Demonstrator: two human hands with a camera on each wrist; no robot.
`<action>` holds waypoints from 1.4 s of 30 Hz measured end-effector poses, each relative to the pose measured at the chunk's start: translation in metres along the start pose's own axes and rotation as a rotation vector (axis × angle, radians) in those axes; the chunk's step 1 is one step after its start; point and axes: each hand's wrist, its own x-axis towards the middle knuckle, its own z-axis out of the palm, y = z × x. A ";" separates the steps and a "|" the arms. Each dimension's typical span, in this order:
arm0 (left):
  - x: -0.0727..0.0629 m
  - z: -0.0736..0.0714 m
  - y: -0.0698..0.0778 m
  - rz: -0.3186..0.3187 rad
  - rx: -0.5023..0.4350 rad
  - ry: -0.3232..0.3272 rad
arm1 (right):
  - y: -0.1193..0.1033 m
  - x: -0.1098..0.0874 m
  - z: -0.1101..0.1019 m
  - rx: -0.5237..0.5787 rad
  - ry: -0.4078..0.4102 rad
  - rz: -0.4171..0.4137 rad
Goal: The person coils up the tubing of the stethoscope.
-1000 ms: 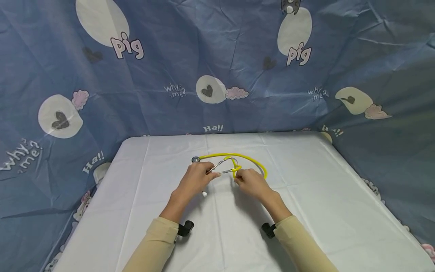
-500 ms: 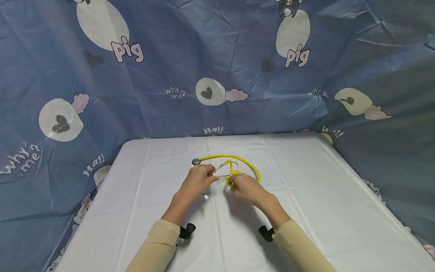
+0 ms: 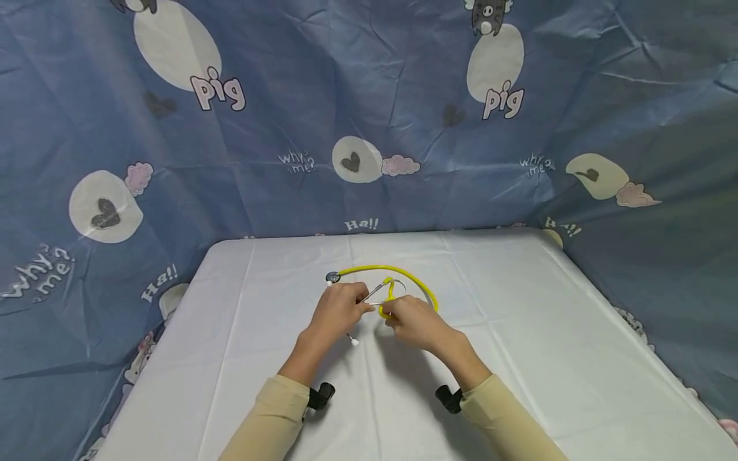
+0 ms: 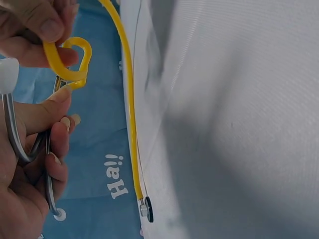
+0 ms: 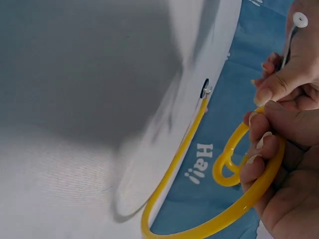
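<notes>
White-covered table [image 3: 576, 358]: the yellow stethoscope [image 3: 377, 267] is at its middle, partly lying on the cover and partly held up by both hands.
Right hand [image 3: 415, 320]: has moved leftward over the last second, narrowing the gap to the other hand; its fingers are curled round the tubing, thumb pressing on it.
Left hand [image 3: 337, 310]: has hardly shifted; its thumb and fingers grip the metal ear tubes [image 3: 376, 292]. It seems to serve as the anchor while the other hand works the tubing.
Tubing [image 4: 131, 92]: bright yellow, smooth, glossy; its far bend has drawn inward, which suggests slack being gathered near the metal. One stretch arcs across the table; a small loop curls beside the right fingers, its exact crossing partly hidden.
Chest piece [image 3: 332, 277]: dark-rimmed, silvery, at the tubing's end, practically unmoved beyond the left hand.
Ear tips [image 3: 354, 342]: white, rounded, poking out either side of the left hand.
</notes>
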 end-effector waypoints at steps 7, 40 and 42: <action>-0.002 -0.002 0.001 -0.002 0.018 -0.014 | -0.003 0.001 -0.005 0.035 0.014 -0.013; -0.003 -0.013 0.001 0.155 -0.093 -0.167 | 0.014 0.013 -0.016 0.064 0.202 -0.177; -0.003 -0.013 0.001 0.158 -0.095 -0.171 | 0.016 0.014 -0.016 0.097 0.181 -0.185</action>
